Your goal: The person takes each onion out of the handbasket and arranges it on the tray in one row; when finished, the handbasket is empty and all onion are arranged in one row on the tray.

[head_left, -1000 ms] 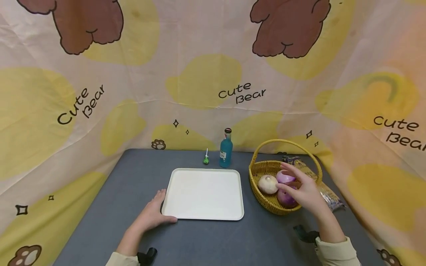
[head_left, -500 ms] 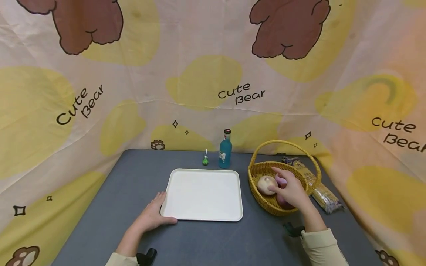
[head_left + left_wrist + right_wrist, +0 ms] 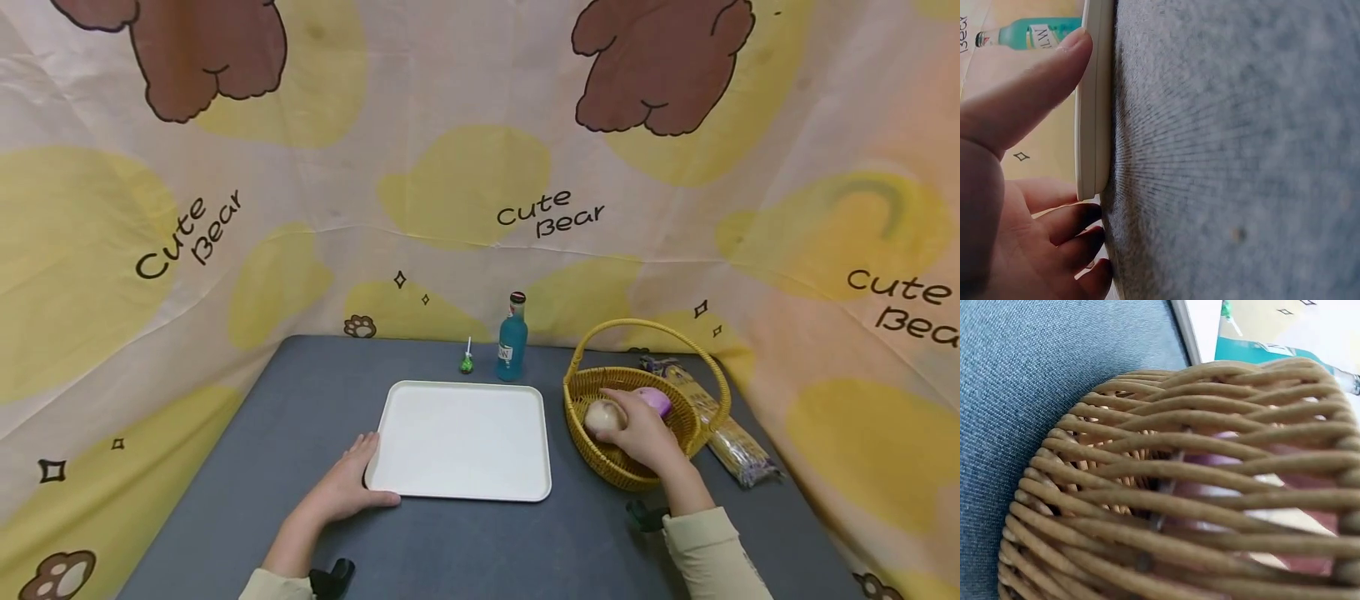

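Note:
In the head view, my right hand (image 3: pixel 643 432) reaches down into a yellow wicker basket (image 3: pixel 600 467). Its thumb and fingers curl round a white onion (image 3: pixel 600 418) on the basket's left side. A purple onion (image 3: pixel 654 402) sits behind this hand; the other purple one is hidden under it. The right wrist view is filled by the basket's weave (image 3: pixel 1166 469), which mostly hides the hand. My left hand (image 3: pixel 347 482) rests at the front left corner of a white tray (image 3: pixel 459 442), fingers straight along its side. In the left wrist view, its thumb (image 3: pixel 1054 81) lies against the tray's rim (image 3: pixel 1092 125).
Behind the tray, a blue bottle (image 3: pixel 512 346) stands upright beside a green lollipop (image 3: pixel 467 360). A plastic packet (image 3: pixel 731 442) lies on the grey table (image 3: pixel 480 550) right of the basket. A printed cloth (image 3: pixel 457 183) hangs behind and along the sides.
My right hand has moved left and down into the basket, from above the purple onions onto the white onion. The left hand stays at the tray's corner.

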The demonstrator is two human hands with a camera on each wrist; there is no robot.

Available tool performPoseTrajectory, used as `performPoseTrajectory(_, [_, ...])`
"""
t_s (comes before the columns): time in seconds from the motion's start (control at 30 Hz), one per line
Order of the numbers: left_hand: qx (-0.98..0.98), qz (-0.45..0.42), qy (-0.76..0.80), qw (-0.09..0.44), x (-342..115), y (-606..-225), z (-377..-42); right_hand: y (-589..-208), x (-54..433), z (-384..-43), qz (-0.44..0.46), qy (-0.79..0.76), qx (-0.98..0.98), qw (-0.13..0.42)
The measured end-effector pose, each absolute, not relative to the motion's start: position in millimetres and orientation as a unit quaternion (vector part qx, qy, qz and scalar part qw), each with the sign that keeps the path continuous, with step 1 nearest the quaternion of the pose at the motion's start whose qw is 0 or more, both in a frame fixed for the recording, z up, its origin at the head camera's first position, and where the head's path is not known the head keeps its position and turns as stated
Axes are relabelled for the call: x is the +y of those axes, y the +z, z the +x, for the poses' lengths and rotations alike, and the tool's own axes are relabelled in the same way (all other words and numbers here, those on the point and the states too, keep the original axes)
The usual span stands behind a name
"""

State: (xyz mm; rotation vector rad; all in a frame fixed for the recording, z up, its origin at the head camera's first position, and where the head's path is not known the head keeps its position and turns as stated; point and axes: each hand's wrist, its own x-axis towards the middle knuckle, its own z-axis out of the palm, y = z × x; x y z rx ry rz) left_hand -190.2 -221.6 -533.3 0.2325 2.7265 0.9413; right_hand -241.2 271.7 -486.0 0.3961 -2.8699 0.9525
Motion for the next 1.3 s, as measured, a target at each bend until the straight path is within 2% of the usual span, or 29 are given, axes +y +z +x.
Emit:
performPoseTrajectory(0.23, [0.930, 0.074, 0.338, 0.124, -225.0, -537.0, -189.5, -491.2, 264.0, -246.0, 0.130, 0.263, -0.956, 0.009])
performPoseTrajectory(0.37, [0.928, 0.075, 0.343, 0.122, -226.0, -537.5, -190.4, -491.2, 262.3, -246.2, 0.129, 0.238, -0.963, 0.006])
performPoseTrajectory(0.97, [0.935, 0.076, 0.326, 0.117, -224.0, -535.6, -189.3, -459.4, 261.3, -224.7, 0.100, 0.303, -0.944, 0.082])
performPoseTrajectory(1.3, [0.937, 0.068, 0.324, 0.114, -223.1, -534.4, -190.4, -440.8, 250.7, -216.6, 0.111, 0.344, -0.929, 0.074])
